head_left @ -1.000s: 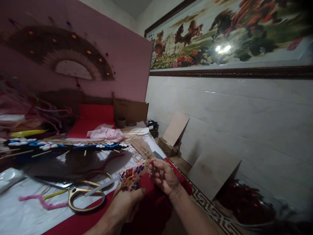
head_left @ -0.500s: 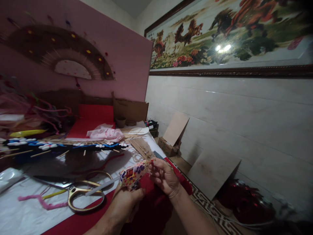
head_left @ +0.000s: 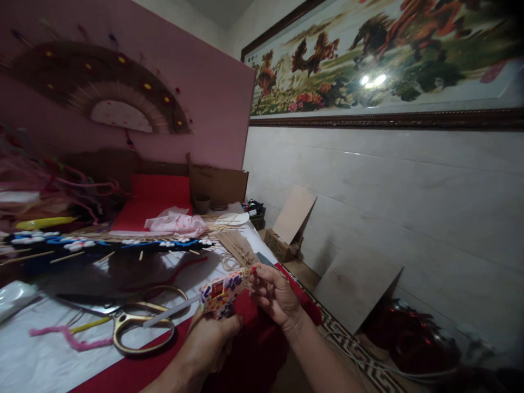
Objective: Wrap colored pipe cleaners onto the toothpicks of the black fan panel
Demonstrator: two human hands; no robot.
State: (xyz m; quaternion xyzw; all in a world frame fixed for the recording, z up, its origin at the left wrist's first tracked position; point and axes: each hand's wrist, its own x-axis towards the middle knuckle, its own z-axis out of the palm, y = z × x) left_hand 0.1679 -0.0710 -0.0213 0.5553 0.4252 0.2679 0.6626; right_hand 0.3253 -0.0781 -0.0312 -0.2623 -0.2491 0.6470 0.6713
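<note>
My left hand (head_left: 215,338) is closed around a flower-patterned hot glue gun (head_left: 223,295). A translucent glue stick (head_left: 170,313) juts out of its back end, toward the left. At the front end of the gun, my right hand (head_left: 276,295) has thumb and fingers pinched together at a small red piece (head_left: 254,269); what exactly it is stays too small to tell. Left of my hands, large gold-handled scissors (head_left: 143,333) lie on the white table covering (head_left: 53,363). A pink pipe cleaner (head_left: 76,339) and a yellow one (head_left: 92,324) lie beside them.
A dark fan-shaped piece (head_left: 110,245) with white flowers and protruding sticks spans the table's left. Behind it are pink dotted cloth (head_left: 176,222), red card (head_left: 159,188) and a small brown pot (head_left: 201,203). Boards (head_left: 358,286) lean against the tiled wall at right.
</note>
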